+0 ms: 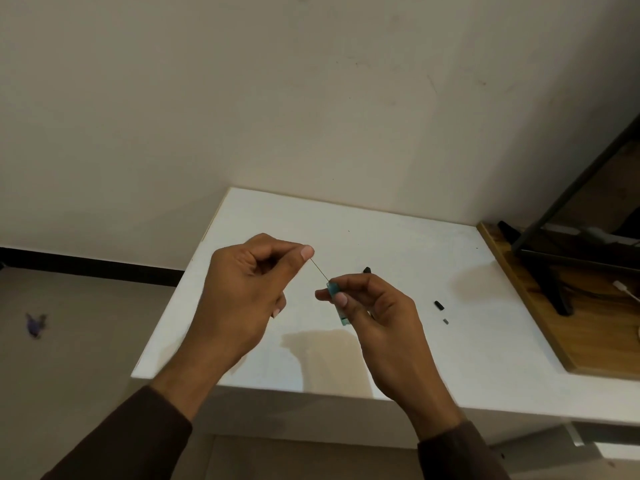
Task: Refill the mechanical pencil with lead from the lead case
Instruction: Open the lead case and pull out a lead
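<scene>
So we're maybe halfway: our left hand (242, 292) has its fingers pinched on a lead (320, 270) half out of the teal lead case (337, 301) clamped in our right hand (377, 317), while the pencil's black bits (439, 305) wait on the counter (398, 244), nothing loaded yet.

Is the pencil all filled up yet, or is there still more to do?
Not yet. Already done: small black pieces lie loose on the white table. In hand: the left hand pinches a thin lead whose other end meets the teal case in the right hand. Left: putting the lead into the pencil and refitting the pieces.
</scene>
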A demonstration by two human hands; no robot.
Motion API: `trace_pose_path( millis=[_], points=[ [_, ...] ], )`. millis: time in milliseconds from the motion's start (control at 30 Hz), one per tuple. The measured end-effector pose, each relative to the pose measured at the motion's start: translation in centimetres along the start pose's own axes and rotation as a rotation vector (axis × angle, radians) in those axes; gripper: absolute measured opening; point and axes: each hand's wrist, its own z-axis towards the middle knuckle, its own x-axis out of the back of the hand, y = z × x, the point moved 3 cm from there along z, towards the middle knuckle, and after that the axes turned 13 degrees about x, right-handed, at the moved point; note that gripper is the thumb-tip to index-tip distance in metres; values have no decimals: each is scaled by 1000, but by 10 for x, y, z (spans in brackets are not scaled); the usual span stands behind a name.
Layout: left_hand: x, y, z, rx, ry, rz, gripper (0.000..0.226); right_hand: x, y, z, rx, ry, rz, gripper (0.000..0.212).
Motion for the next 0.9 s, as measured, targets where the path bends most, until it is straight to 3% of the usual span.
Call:
trace_pose_path(
  millis=[133,333,433,533,767,900],
  points=[
    [11,-1,5,41,31,-34,19,5,6,1,-8,24,7,16],
    [3,-15,2,185,-178,-13,25,6,10,5,-47,149,103,14],
    [-3,-20,-3,195,-285,63,17,2,8,6,-43,176,140,13],
    [-4,-21,-5,182,-336,141,24,-2,7,8,-53,188,151,13],
    [28,-22,2,206,-260,189,23,-25,10,16,-66,132,129,12],
    [73,-29,12,242,-90,154,18,-46,32,20,-79,-50,-241,17]
  ],
)
